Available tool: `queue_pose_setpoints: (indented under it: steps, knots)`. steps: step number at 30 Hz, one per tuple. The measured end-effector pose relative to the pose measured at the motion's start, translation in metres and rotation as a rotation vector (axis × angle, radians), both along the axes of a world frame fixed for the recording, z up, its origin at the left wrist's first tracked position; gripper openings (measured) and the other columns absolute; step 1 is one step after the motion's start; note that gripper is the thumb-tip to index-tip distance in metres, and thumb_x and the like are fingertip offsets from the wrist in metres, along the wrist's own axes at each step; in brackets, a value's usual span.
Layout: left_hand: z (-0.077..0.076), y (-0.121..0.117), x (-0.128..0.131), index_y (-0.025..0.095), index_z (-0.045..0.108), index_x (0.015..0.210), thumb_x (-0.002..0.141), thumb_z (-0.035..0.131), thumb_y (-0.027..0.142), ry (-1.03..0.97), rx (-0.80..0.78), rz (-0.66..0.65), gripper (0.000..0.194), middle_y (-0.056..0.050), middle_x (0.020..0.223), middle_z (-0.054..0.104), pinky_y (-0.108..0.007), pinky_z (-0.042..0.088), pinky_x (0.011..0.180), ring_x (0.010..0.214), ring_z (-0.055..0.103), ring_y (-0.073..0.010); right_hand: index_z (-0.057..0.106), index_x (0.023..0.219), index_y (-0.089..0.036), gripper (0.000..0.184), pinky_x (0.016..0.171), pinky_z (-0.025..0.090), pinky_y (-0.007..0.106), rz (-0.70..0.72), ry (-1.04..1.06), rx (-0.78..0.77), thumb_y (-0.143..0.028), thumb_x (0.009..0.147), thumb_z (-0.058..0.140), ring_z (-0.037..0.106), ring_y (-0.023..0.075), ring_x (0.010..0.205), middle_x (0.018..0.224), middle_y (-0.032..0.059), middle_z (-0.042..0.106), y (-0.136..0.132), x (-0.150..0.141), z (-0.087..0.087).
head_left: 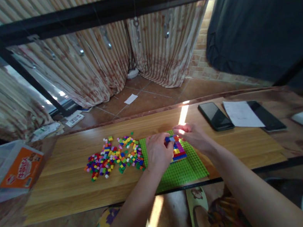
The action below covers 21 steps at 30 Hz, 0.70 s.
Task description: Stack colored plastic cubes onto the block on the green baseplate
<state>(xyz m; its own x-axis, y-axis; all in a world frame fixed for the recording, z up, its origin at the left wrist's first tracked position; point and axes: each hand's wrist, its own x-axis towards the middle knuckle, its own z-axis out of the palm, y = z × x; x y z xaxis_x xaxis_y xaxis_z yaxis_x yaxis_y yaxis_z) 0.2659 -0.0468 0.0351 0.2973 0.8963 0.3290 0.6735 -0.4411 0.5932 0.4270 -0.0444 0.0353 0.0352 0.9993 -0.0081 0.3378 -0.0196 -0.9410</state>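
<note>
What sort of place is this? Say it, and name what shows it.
Probably a room in a home: patterned curtains hang beyond the table, a slipper shows below it, and toy bricks lie loose on top.

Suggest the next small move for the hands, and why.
Probably press down gently along the far side of the brick structure: the left hand and right hand are both over that side, and a blue brick is at the left one's fingertips. Whether it is seated can't be told.
</note>
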Motion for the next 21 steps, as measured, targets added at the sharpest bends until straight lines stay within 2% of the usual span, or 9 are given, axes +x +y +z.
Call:
queue_pose_setpoints:
  steps: [5,10,17,21]
  knots:
    - [-0.004,0.002,0.002,0.022,0.061,0.103,0.077,0.065,0.020,-0.110,-0.132,0.026,0.027,-0.004,0.099,0.071,-0.037,0.048,0.090,0.093,0.064,-0.0207,0.072,0.089,-0.014,0.035,0.062,0.048,0.027,-0.004,0.054,-0.153,-0.041,0.067,0.070,0.063,0.0186,0.073,0.079,0.0062,0.071,0.001,-0.007,-0.005]
    - [-0.007,0.002,0.003,0.021,0.059,0.108,0.076,0.065,0.018,-0.154,-0.179,0.022,0.033,-0.005,0.102,0.071,-0.039,0.050,0.091,0.097,0.065,-0.0221,0.074,0.081,-0.013,0.037,0.061,0.050,0.028,0.031,0.210,-0.205,-0.045,0.063,0.074,0.063,0.0177,0.064,0.069,0.0045,0.070,-0.001,-0.012,-0.002]
    - [-0.006,0.003,0.001,0.022,0.058,0.114,0.076,0.067,0.019,-0.179,-0.214,0.024,0.039,-0.006,0.105,0.071,-0.039,0.051,0.093,0.100,0.065,-0.0216,0.074,0.079,-0.014,0.034,0.058,0.050,0.026,0.004,0.161,-0.167,-0.043,0.061,0.076,0.063,0.0167,0.063,0.066,0.0037,0.070,0.001,-0.012,-0.006]
    - [-0.006,0.005,-0.003,0.021,0.057,0.118,0.077,0.066,0.020,-0.196,-0.232,-0.030,0.042,-0.006,0.105,0.071,-0.038,0.051,0.093,0.100,0.066,-0.0211,0.073,0.077,-0.013,0.041,0.060,0.050,0.028,0.033,0.267,-0.201,-0.048,0.058,0.079,0.061,0.0154,0.059,0.063,0.0025,0.068,-0.002,-0.011,-0.006]
